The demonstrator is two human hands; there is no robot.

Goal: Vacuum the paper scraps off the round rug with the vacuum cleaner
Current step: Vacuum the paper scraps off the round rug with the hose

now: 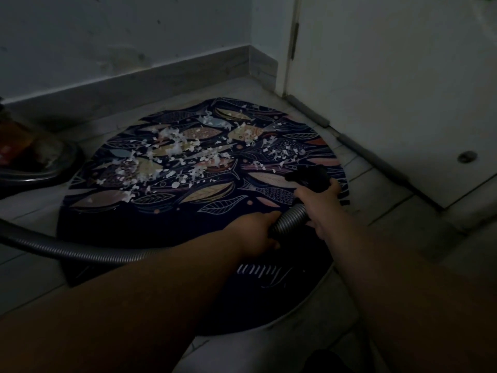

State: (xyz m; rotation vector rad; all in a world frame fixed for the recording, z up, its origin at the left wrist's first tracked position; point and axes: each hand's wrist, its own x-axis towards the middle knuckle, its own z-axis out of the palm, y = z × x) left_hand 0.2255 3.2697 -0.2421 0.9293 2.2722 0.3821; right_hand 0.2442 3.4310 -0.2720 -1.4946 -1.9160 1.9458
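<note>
The round rug lay on the tiled floor, with the vacuum cleaner's body just beside its left edge and the ribbed hose curving across its near side. My left hand was wrapped round the hose, and my right hand gripped the black nozzle over the rug's right edge. The paper scraps lay strewn across the rug's far middle, apart from the nozzle.
</note>
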